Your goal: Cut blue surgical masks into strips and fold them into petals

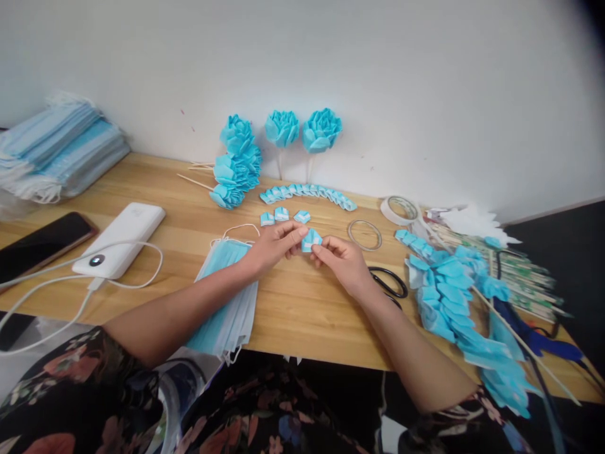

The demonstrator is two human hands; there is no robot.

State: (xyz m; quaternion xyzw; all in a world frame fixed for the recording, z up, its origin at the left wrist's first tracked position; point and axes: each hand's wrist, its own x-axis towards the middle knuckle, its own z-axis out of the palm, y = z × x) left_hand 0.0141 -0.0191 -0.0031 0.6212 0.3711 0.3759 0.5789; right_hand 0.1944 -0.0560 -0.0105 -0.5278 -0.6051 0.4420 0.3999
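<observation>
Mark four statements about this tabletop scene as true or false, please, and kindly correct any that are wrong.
1. The left hand and right hand both touch one small, folded, light-blue piece. True.
2. The white, rectangular power bank has no cable plugged in. False: a white cable is plugged into the power bank.
3. Two light-blue, layered flowers stand upright beside the white wall. True.
4. The black, looped handles lie beside the left forearm. False: they lie beside the right forearm.
</observation>
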